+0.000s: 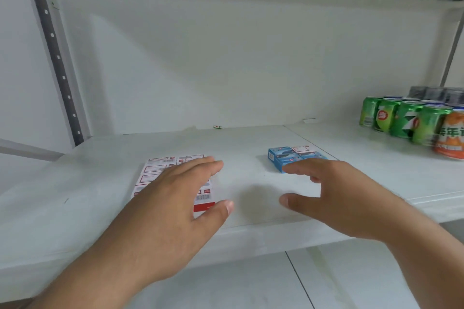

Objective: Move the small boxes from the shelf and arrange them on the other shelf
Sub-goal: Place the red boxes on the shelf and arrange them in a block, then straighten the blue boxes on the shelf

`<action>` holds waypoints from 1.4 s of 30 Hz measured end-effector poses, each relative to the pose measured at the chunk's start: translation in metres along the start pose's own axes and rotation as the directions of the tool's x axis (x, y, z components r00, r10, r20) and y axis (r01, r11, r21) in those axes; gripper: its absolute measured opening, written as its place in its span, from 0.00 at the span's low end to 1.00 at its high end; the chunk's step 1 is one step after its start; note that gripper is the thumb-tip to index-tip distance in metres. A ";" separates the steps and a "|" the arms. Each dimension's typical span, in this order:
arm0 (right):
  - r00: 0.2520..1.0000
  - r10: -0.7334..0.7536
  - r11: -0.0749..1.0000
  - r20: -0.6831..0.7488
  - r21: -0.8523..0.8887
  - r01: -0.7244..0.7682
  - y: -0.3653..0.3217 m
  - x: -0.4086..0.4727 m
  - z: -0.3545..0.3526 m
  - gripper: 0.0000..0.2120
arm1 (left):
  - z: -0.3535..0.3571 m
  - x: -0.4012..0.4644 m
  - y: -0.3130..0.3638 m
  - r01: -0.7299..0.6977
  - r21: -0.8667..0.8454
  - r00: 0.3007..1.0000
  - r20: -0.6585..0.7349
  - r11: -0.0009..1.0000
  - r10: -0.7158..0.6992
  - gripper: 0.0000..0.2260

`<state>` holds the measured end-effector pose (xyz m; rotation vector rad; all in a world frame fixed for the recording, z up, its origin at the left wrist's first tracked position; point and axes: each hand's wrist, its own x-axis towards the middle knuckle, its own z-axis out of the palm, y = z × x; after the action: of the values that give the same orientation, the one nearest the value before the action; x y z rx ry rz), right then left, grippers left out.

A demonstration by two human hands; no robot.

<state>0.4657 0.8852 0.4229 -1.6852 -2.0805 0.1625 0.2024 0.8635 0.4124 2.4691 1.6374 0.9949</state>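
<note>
left hand [173, 198] spread flat over red-white boxes [160, 170] | right hand [334, 195] spread, loose, empty, blue boxes [292, 155] at its 12 | cans [406, 120] at shelf [75, 183] 2 o'clock

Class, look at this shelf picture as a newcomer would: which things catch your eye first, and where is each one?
Two bare hands reach over the white shelf: the left hand above the red-and-white boxes, the right hand just in front of the blue boxes. At the far right stand green cans and an orange can.
</note>
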 end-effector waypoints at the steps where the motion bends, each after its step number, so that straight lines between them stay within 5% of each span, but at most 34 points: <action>1: 1.000 0.014 1.000 -0.011 0.007 -0.014 0.011 0.000 -0.006 0.30 | 0.005 0.008 0.010 0.003 -0.008 1.000 0.010 1.000 -0.003 0.28; 15: 0.992 -0.029 1.000 0.119 0.000 0.029 0.136 0.079 -0.060 0.34 | 0.079 0.121 0.091 0.244 0.067 0.945 0.208 0.968 -0.252 0.31; 23: 0.942 -0.104 0.994 0.319 0.049 0.093 0.147 0.129 -0.052 0.40 | 0.092 0.166 0.094 0.379 0.151 0.828 0.386 0.913 -0.407 0.37; 30: 0.931 -0.075 0.997 0.356 0.030 0.069 0.150 0.138 -0.040 0.43 | 0.105 0.174 0.073 0.419 0.155 0.812 0.378 0.895 -0.446 0.40; 38: 0.928 -0.121 0.991 0.352 0.103 0.090 0.149 0.143 -0.036 0.24 | 0.115 0.181 0.063 0.423 -0.017 0.839 0.384 0.906 -0.385 0.32; 42: 0.937 -0.129 0.990 0.324 0.103 0.100 0.147 0.143 -0.034 0.23 | 0.115 0.183 0.062 0.404 -0.008 0.843 0.390 0.915 -0.369 0.27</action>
<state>0.5906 1.0511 0.4376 -1.5658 -2.3690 0.5216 0.3573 1.0247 0.4325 1.9841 1.7962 0.4839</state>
